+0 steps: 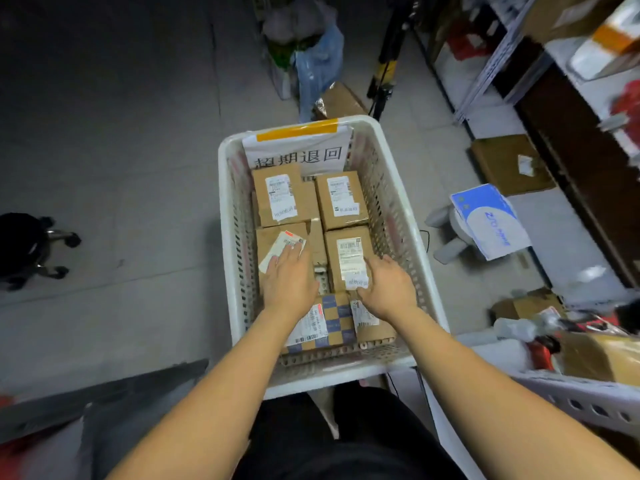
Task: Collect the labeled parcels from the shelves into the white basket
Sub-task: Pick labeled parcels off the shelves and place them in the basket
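Both hands reach into the basket (224, 202) of parcels (284, 195). The left hand (289, 278) lies flat, fingers straight, on the left box (273, 239). The right hand (388, 289) curls round the near end of the right box (348, 254).

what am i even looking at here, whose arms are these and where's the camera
There is no machine here: a person wears one camera on the head, looking down at their own arms. Below is a white basket holding brown labeled parcels, a blue checkered parcel nearest the person and a paper sign at the far end. The left hand rests flat on the left parcel; the right hand grips the near end of the right parcel. Shelves run along the right.
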